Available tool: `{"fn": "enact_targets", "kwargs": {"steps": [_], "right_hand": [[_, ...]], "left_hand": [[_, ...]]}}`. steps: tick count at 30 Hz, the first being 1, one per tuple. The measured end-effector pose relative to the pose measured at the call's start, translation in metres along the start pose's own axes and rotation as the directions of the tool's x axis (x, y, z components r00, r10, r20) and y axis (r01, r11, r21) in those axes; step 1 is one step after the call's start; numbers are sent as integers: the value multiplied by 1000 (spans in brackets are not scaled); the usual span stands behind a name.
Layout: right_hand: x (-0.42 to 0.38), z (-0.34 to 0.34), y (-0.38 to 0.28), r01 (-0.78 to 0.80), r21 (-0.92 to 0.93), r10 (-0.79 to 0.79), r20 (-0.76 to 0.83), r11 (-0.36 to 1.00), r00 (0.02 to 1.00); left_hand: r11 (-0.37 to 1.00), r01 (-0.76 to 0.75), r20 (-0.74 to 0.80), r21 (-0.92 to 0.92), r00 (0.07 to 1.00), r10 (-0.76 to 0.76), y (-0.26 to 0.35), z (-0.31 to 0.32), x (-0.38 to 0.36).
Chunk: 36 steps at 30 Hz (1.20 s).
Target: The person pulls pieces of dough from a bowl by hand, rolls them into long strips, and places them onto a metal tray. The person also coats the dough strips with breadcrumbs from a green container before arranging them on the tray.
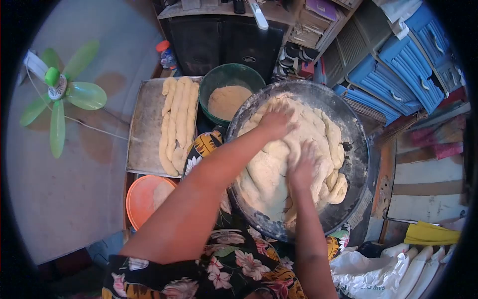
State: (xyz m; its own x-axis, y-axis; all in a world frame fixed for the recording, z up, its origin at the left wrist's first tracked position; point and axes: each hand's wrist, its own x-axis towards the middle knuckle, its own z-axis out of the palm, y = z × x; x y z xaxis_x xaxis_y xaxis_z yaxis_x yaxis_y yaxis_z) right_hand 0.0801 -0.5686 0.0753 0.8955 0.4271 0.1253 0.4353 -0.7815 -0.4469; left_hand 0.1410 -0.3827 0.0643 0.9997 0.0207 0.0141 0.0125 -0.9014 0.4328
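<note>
A large mass of pale dough (266,169) fills much of a wide, dark round basin (356,164). My left hand (278,120) lies on the upper part of the dough, palm down with fingers spread. Lower and to the right, my right hand (303,167) presses on the dough's middle, its fingers stretched out. Neither hand grips anything. Thick folds and rolls of dough (336,188) hang at the mass's right edge. Flour dusts the basin's inner wall.
Left of the basin, a metal tray (144,132) carries several long dough strips (178,117). A green tub (211,78) of flour-like powder stands behind; an orange bowl (139,202) sits nearer. A green-bladed fan (57,87) is at left, blue drawers (386,82) at right, white bags (368,271) lower right.
</note>
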Motion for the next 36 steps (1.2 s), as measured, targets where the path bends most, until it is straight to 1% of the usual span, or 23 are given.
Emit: {"fn": "enact_targets", "kwargs": {"steps": [1,3,4,6,7,9,10,11,12,13,15,17,19,20,23,25,26,28,29,31,32,34,36], "right_hand": [[-14,3,-8,22,172,-33,63,985,997],[-58,-6,-21,302,-9,-291,244,953,925],[-73,-12,-16,304,-1,-294,246,953,923],[-87,-22,-3,469,221,-510,522,855,683],[-85,-25,1,468,223,-511,519,855,685],[-77,-28,2,57,350,-212,424,935,880],[-67,-33,-13,149,265,-212,225,953,951],[-65,-25,-22,150,267,-212,221,952,952],[-63,-13,-28,254,108,-268,151,961,952],[-63,-5,-32,338,-60,-332,89,939,939],[-69,-3,-29,415,-88,-414,23,906,910],[-77,-10,-1,158,306,-242,263,939,934],[-80,-43,9,6,267,-85,285,964,955],[-77,-59,17,7,265,-86,289,964,954],[-70,-80,19,-38,27,30,272,999,962],[-66,-74,-11,167,129,-192,222,977,956],[-64,-65,-24,165,128,-190,219,978,957],[-58,-39,-42,340,142,-365,470,930,804],[-47,-25,-35,338,146,-366,467,930,805],[-25,0,-16,297,-144,-260,234,944,937],[-20,-2,-18,298,-142,-260,236,944,936],[-14,-8,-24,30,-80,-28,31,996,999],[-38,14,-24,118,-40,-114,97,992,989]], "left_hand": [[1000,3,-4,-1,1000,-3,-3,-3,-17],[979,-199,68,-31,977,201,-7,-18,-65],[970,-241,81,-28,967,243,-11,-27,-91],[959,-282,97,-19,954,282,-22,-53,-129],[961,-272,220,-51,936,276,-28,-66,-143],[960,-270,348,-78,895,279,-23,-88,-145],[995,-76,416,-71,904,99,-20,-101,-133],[991,122,477,-50,875,-84,-17,-107,-127],[999,-20,168,-42,985,27,-23,-89,-127],[999,-21,165,-37,986,27,-30,-68,-123],[980,-146,85,134,987,136,-33,-38,-112],[991,-94,93,93,992,85,-7,-43,-124],[998,47,319,35,946,-56,22,-53,-146],[998,50,319,32,946,-58,35,-54,-163],[985,-144,521,95,850,74,49,-49,-196],[992,-125,325,30,940,108,43,-35,-197],[996,-73,308,45,950,55,41,-36,-189],[981,-92,197,171,979,57,23,-24,-169],[951,-92,85,295,994,70,13,-18,-159],[972,-69,97,225,994,49,5,-34,-132],[988,-41,101,150,995,26,3,-39,-123],[998,-49,125,38,991,44,-2,-33,-117],[996,-56,145,-76,987,66,0,-35,-123]]}}
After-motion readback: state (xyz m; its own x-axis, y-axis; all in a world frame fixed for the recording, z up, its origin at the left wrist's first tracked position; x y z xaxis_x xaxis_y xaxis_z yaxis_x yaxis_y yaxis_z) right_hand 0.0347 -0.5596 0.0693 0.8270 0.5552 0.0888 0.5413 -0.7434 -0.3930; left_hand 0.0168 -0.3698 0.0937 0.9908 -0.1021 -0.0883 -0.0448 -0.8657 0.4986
